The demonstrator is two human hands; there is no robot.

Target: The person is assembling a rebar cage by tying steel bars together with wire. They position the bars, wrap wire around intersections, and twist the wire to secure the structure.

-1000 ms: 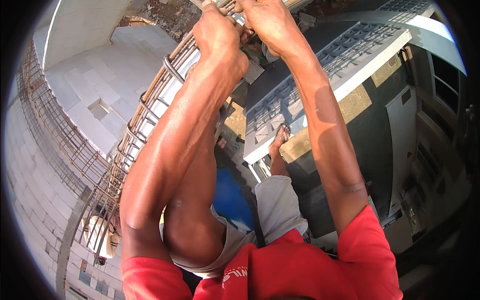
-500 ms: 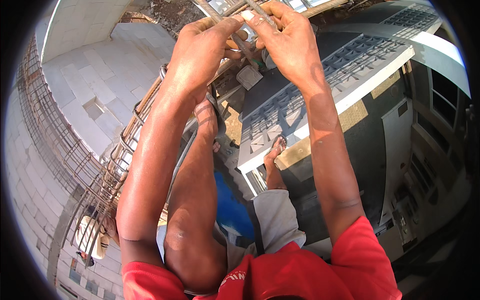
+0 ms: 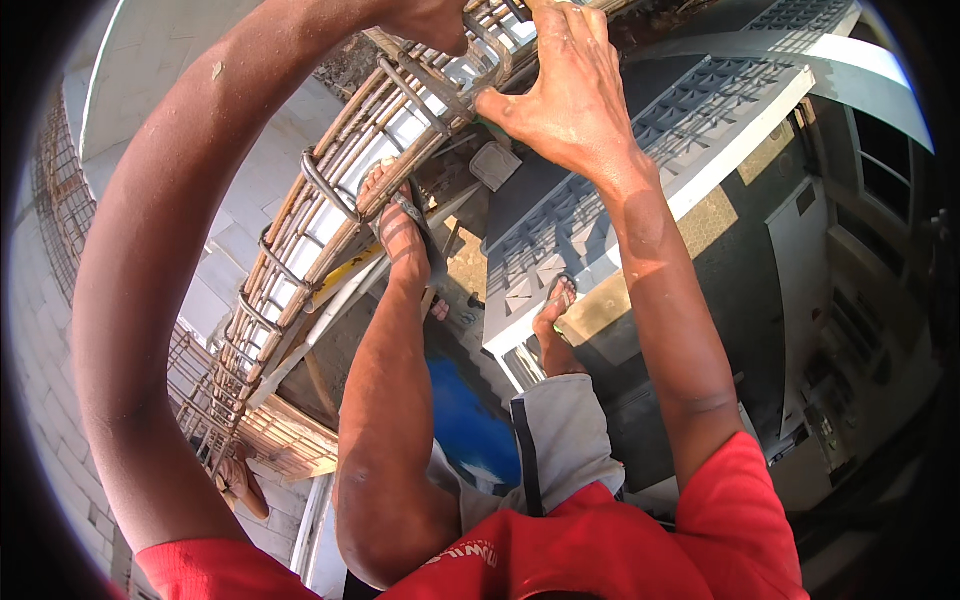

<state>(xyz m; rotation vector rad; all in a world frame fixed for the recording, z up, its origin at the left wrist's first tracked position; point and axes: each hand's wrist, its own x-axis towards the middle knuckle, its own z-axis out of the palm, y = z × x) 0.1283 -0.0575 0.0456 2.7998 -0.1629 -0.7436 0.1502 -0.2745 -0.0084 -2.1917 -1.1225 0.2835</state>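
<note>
Grey concrete rooftops (image 3: 700, 110) far beneath. Rusty ribbed rebar cage (image 3: 330, 220) running diagonally up-left, ringed with bent stirrups. Left hand (image 3: 425, 20) clenched on bars; right hand (image 3: 560, 95) pinching them. Sandalled foot (image 3: 400, 225) braced against cage.

No packages, labels, signs or screens show, as far as the warped, shadowed view tells

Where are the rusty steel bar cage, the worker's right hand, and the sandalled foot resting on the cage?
steel bar cage (image 3: 300, 235), head view, on its long bars.
right hand (image 3: 560, 95), head view, back of the hand.
sandalled foot (image 3: 400, 225), head view, top of the foot.
</note>
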